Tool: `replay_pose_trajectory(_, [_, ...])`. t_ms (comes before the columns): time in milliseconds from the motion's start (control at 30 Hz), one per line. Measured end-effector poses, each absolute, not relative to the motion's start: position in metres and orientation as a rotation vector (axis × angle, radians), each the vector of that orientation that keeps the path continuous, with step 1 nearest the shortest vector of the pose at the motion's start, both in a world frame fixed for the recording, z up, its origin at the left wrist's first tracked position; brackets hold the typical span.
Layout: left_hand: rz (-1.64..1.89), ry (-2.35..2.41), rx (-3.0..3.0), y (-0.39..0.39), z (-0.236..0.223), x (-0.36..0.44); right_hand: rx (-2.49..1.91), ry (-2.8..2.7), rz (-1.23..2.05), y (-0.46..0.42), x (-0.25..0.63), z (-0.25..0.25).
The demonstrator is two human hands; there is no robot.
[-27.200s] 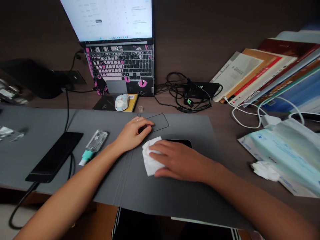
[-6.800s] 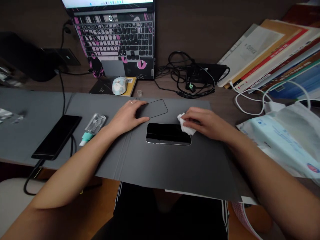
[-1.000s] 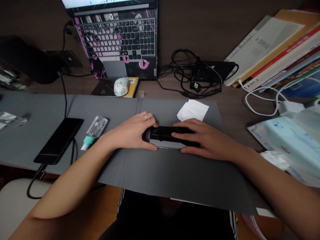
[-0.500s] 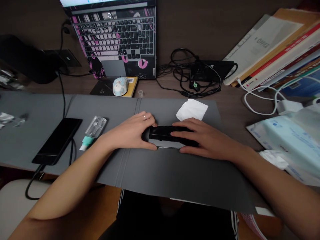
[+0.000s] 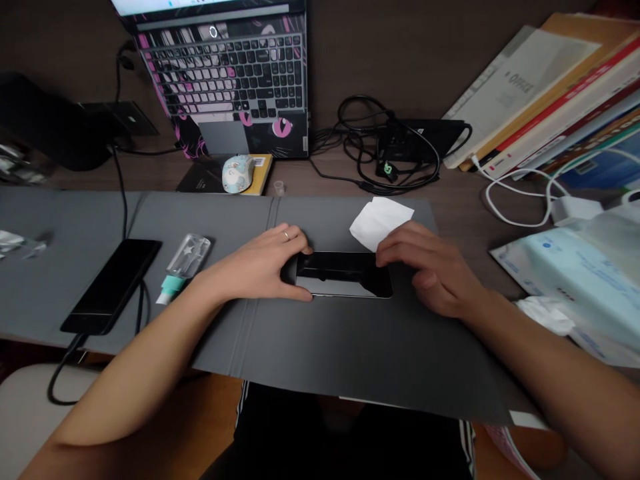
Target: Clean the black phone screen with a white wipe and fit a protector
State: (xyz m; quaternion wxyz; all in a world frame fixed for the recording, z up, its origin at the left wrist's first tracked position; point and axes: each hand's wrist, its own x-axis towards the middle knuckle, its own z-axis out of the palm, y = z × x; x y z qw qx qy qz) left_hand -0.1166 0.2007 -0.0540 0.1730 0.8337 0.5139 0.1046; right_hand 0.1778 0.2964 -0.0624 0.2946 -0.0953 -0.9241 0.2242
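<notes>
A smartphone (image 5: 345,275) with a dark, glossy screen lies face up on the grey desk mat (image 5: 380,360). My left hand (image 5: 270,263) holds its left end, thumb along the near edge and fingers at the far edge. Over the top right corner of the phone is my right hand (image 5: 430,267), fingers bent, thumb apart from them, nothing visible in its grasp. Whether its fingertips touch the screen is hard to tell. Just behind, a white wipe (image 5: 377,220) lies flat, close to the right fingers.
Left of my left hand are a clear spray bottle (image 5: 185,260) with a teal neck and a second phone (image 5: 113,287) on a cable. A laptop (image 5: 225,80), mouse (image 5: 238,174) and coiled black cables (image 5: 385,153) sit behind. Books (image 5: 560,100) and a tissue pack (image 5: 590,273) stand right.
My right hand has drawn back to the right and lifted from the phone, its fingers now bent, uncovering the phone's right end. My left hand keeps its place.
</notes>
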Motion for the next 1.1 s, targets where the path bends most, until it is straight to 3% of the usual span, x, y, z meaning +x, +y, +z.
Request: replay_pose_trajectory(1100, [0.253, 1.481, 2.350, 0.200, -0.053, -0.116, -0.180, -2.645, 0.864, 0.302, 0.179, -0.064])
